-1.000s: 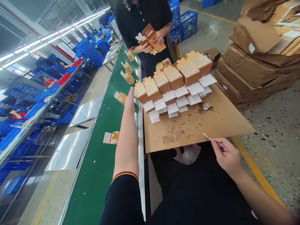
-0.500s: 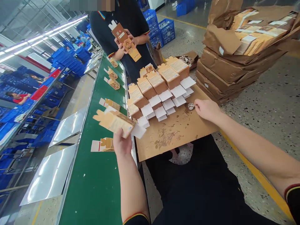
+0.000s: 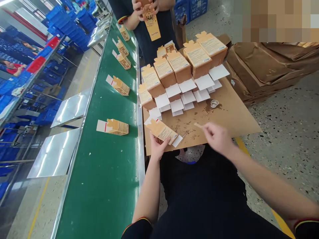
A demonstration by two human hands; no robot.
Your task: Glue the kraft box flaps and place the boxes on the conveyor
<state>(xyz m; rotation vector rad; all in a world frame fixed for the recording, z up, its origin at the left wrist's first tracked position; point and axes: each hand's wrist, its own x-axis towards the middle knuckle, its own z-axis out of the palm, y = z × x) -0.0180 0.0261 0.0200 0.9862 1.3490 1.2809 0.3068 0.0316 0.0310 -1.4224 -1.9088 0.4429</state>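
Note:
Tilted over the front of the cardboard-topped table, an orange-and-white carton (image 3: 161, 130) with open flaps is gripped by my left hand (image 3: 157, 146), fingers wrapped around its lower side. My right hand (image 3: 219, 136) pinches a thin stick (image 3: 198, 125) with a pale tip, which points left toward the carton but stays apart from it. Exactly what kind of stick it is, I cannot make out. A small clear dish (image 3: 214, 104) sits on a wet patch of the cardboard (image 3: 234, 113), beyond my right hand. Behind the carton, several similar cartons (image 3: 178, 66) are stacked with white flaps hanging forward.
Along my left runs a green conveyor belt (image 3: 104, 169) carrying several spaced cartons (image 3: 117, 127). Across the table, a co-worker's hands (image 3: 147, 8) hold another carton (image 3: 152, 28). Brown paper-wrapped bundles (image 3: 269, 69) stand at the right.
My left hand has brought the carton from above the belt to over the table. My right hand has pulled the stick away from the clear dish, toward me. The view has tilted down.

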